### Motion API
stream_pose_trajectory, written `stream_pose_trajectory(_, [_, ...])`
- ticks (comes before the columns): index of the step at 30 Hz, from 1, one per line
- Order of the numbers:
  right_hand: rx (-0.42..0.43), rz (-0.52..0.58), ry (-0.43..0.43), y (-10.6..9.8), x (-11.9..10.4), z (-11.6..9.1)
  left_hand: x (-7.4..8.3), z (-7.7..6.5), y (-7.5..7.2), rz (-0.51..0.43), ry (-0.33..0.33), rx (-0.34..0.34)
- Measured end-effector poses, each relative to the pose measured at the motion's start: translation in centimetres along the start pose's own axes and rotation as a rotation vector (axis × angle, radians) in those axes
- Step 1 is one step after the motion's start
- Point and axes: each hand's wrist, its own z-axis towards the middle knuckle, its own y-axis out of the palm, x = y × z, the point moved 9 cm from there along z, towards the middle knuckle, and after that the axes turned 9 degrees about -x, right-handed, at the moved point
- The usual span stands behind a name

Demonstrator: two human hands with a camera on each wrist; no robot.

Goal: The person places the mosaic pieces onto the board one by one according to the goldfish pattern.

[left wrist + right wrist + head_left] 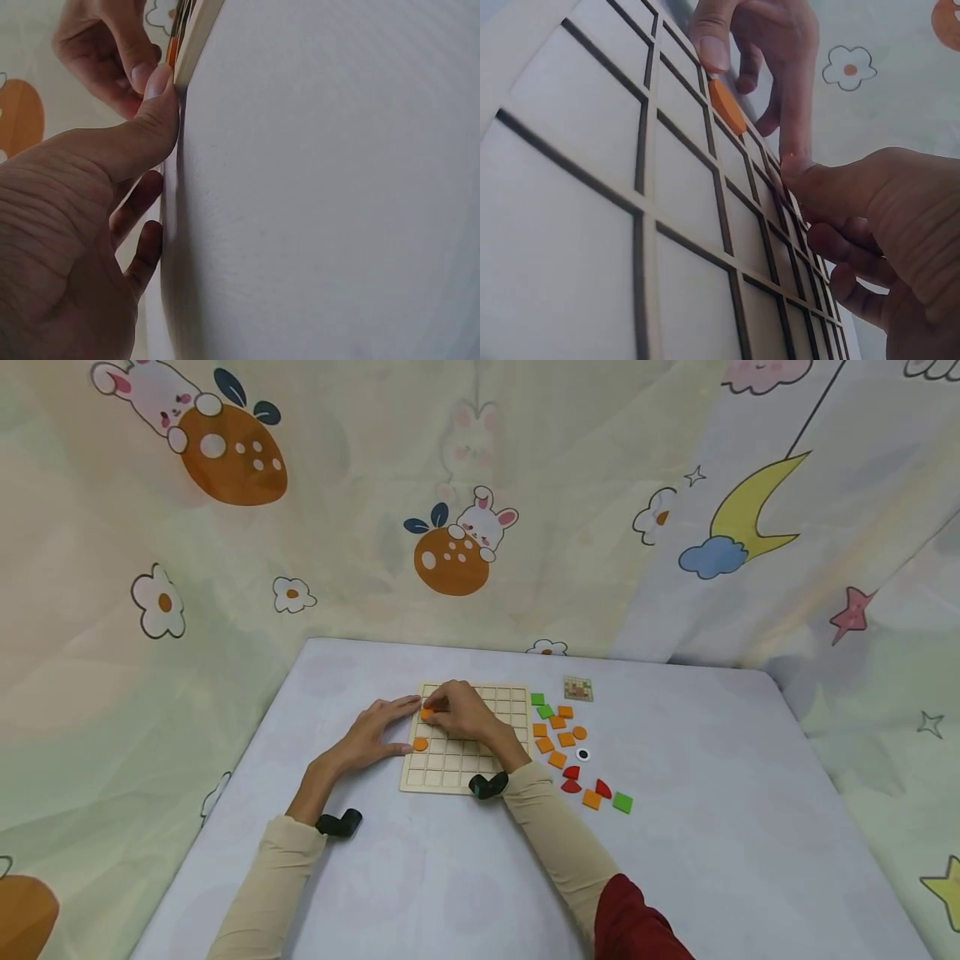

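A pale wooden grid board [450,777] lies on the table. My right hand [467,713] reaches over its upper left part and pinches a small orange piece [427,714] between thumb and fingertips. In the right wrist view those fingers mostly hide the piece. My left hand [369,733] is at the board's left edge, fingers extended and thumb apart from them. An orange rounded piece [421,744] sits in the left column, right by the left thumb; it also shows in the right wrist view as an orange piece [727,106] at the thumb tip.
Right of the board lie several orange squares [557,760], green squares [622,802], red wedge pieces [603,788], an orange disc [579,732] and a black-and-white round piece [582,755]. A small patterned card [578,688] is behind them. A printed cloth [360,527] hangs behind the table.
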Motion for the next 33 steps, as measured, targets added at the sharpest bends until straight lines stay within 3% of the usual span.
stream_pose_trajectory(18, [-0.007,-0.027,0.005,0.24,-0.07,0.41,0.28,0.02,0.0,0.001,0.001,0.003])
stream_pose_trajectory(33, [-0.021,0.023,0.023,0.07,-0.2,0.5,0.07,0.08,0.01,0.003,-0.017,0.001])
